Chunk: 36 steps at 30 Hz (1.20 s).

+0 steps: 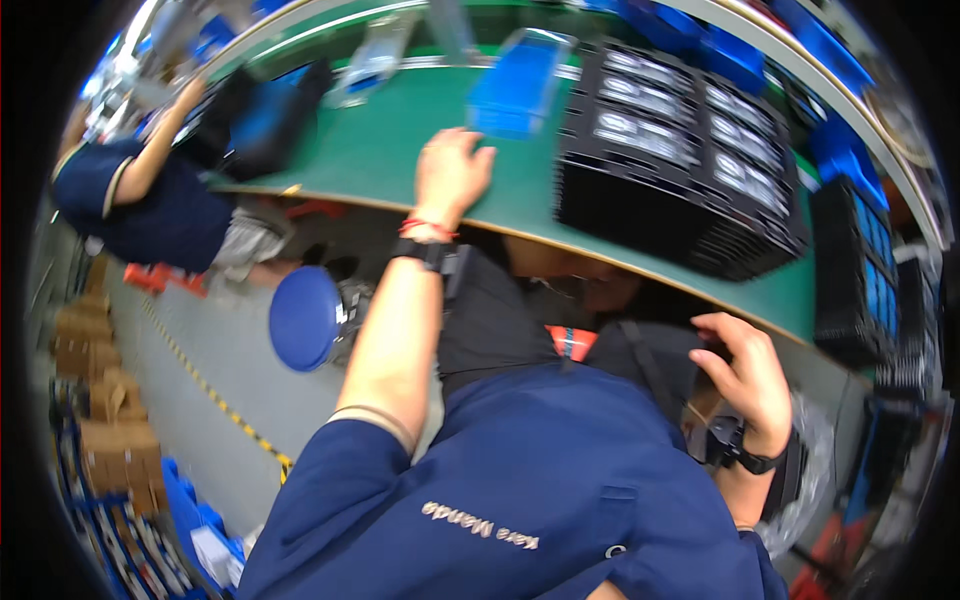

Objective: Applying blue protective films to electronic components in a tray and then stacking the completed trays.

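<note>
My left hand (452, 178) rests on the green tabletop (380, 150) near its front edge. Its thumb stands apart from the other fingers, and nothing shows in it. Just beyond the fingertips lies a clear blue plastic bin (520, 88), blurred. My right hand (745, 375) hangs below the front edge of the table at the right, over my lap. The fingers are loosely bent, thumb apart, with nothing between them. A large black ribbed crate (665, 205) with pale labels in rows on its top stands on the table, apart from both hands.
Another person (150, 205) in a dark blue shirt works at the far left beside a black case (265, 125) with blue inside. A round blue stool (305, 318) stands on the floor to my left. At the right are black-and-blue crates (855, 270); cardboard boxes (110, 450) stand lower left.
</note>
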Available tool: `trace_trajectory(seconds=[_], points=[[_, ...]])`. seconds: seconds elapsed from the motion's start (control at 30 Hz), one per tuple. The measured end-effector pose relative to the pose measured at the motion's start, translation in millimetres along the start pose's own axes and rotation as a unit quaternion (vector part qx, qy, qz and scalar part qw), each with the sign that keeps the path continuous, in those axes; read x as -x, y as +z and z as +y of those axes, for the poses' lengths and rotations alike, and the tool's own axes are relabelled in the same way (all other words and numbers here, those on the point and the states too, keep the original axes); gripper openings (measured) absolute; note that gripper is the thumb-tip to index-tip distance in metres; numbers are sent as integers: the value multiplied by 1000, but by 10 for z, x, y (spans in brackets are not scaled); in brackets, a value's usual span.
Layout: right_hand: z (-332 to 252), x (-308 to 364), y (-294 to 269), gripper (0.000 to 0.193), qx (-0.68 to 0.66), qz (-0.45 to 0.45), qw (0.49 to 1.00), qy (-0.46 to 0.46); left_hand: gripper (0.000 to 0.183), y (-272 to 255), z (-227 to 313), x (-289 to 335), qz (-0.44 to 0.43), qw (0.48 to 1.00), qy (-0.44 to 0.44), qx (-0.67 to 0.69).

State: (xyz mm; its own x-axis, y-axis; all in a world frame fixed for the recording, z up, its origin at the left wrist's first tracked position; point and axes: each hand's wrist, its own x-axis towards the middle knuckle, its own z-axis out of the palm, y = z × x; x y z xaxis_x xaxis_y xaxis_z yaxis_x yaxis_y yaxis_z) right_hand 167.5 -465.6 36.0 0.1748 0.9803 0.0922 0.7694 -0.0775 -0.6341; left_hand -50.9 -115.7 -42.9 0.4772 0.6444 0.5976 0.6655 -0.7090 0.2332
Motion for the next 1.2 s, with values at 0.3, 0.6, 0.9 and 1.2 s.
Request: trace_trajectory(seconds=[0.3, 0.6, 0.9, 1.2], points=[[325, 698, 212, 20, -59, -165, 981, 83, 29, 43, 174, 19, -5, 1000, 11, 11], [376, 621, 552, 22, -56, -253, 962, 81, 28, -153, 5, 518, -50, 998, -14, 45], [-327, -302, 80, 17, -177, -10, 954, -241, 20, -699, 1355, 296, -314, 905, 240, 159], [-650, -741, 266, 33, -175, -238, 928, -229, 26, -229, 522, 965, -236, 792, 345, 445]])
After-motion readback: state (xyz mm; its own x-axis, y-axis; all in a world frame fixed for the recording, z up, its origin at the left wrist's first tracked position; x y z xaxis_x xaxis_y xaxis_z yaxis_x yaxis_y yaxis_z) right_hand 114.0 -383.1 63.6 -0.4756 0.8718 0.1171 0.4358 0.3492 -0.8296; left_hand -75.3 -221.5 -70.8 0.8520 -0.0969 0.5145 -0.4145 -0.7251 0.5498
